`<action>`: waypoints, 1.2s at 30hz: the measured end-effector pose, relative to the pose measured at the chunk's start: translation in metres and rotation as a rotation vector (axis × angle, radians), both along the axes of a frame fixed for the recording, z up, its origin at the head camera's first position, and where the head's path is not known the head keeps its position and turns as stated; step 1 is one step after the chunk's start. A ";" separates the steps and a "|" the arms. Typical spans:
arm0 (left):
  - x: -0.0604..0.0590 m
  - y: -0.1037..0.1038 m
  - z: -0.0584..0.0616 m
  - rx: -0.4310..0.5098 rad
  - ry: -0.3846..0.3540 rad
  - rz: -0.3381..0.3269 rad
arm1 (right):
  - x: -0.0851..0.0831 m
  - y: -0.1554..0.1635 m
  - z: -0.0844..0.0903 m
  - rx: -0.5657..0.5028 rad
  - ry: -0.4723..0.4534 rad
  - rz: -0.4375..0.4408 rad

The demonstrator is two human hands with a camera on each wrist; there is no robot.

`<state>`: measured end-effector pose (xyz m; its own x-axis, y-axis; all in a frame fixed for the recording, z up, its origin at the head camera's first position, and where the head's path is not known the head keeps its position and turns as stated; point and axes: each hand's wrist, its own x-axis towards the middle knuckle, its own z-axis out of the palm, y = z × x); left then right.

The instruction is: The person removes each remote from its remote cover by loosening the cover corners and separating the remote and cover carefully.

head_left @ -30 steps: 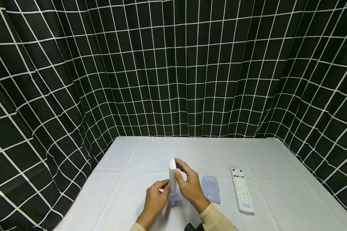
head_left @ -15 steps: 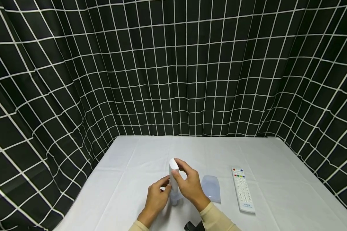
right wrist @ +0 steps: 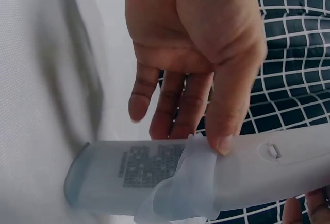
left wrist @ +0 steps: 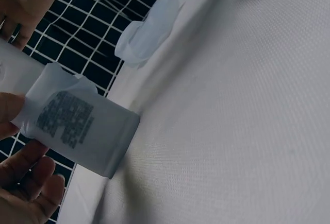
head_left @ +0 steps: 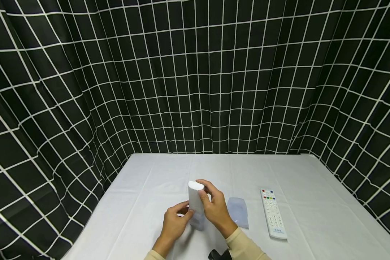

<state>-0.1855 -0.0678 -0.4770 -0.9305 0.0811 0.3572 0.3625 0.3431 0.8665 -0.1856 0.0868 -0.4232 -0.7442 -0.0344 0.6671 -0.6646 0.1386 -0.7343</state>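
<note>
A white remote control [head_left: 195, 198] stands upright in front of me, its lower end inside a translucent, bluish silicone cover [head_left: 197, 221]. Crumpled at its rim, the cover [left wrist: 87, 126] shows a dark printed label through it. My left hand [head_left: 174, 221] pinches the cover's rim area; in the right wrist view the left thumb [right wrist: 224, 144] presses where the rim meets the remote. Higher up, my right hand [head_left: 216, 207] grips the remote between thumb and fingers. The cover's bottom end is down at the white cloth. In the right wrist view, a latch [right wrist: 270, 152] shows on the remote's back.
A second translucent cover [head_left: 237, 212] lies just right of my right hand. Farther right is another white remote control [head_left: 273, 215], buttons up. A black object [head_left: 219, 255] sits by my right sleeve. Black curtain [head_left: 211, 90] with white grid lines surrounds the white-clothed table [head_left: 143, 195].
The held remote and cover have turned about their upright axis, from edge-on to showing a broad side. The top end has dipped slightly. Both hands keep nearly the same place.
</note>
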 end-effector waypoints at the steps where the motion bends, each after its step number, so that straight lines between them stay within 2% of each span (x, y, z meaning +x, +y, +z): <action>1: 0.000 -0.001 0.000 0.012 -0.003 -0.013 | 0.001 0.000 0.002 -0.005 -0.004 0.000; 5: -0.002 -0.004 -0.002 0.064 -0.037 -0.040 | 0.012 0.000 0.018 -0.012 -0.008 0.002; 11: -0.001 -0.004 -0.001 0.094 -0.047 -0.067 | 0.021 -0.001 0.030 0.033 0.041 -0.082; 16: -0.002 -0.007 -0.002 0.077 -0.035 -0.108 | 0.009 0.001 0.016 0.044 0.056 -0.125; 19: -0.002 -0.007 -0.003 0.041 -0.003 -0.073 | -0.001 0.002 0.002 0.042 0.058 -0.139; 24: 0.000 -0.008 -0.002 -0.020 0.041 -0.025 | -0.002 0.004 -0.004 0.038 0.067 -0.150; 27: 0.002 -0.010 0.001 -0.007 -0.012 -0.039 | -0.002 0.004 -0.005 0.039 0.078 -0.153; 31: 0.003 -0.013 0.008 0.007 -0.131 -0.044 | -0.002 0.003 -0.006 0.041 0.076 -0.142; 36: 0.000 -0.011 0.010 -0.085 -0.217 0.005 | 0.000 0.002 -0.003 0.035 0.068 -0.133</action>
